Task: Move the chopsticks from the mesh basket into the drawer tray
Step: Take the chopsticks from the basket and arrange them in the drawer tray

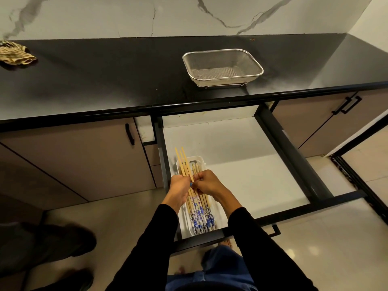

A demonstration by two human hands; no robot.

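Observation:
Several wooden chopsticks (199,215) with blue-and-white patterned ends lie in the white drawer tray (183,219) at the left of the open drawer. My left hand (178,186) grips a few chopsticks whose thin tips stick up and away over the tray's far end. My right hand (206,182) is right beside it, fingers closed on the same bundle. Both hands hover over the tray's middle. The metal mesh basket (222,69) stands on the black counter, with nothing visible inside it.
The open drawer (241,164) has a white floor to the right of the tray and dark side rails. A crumpled cloth (15,55) lies at the counter's far left. Cabinet doors with black handles flank the drawer. A dark blurred shape sits on the floor at lower left.

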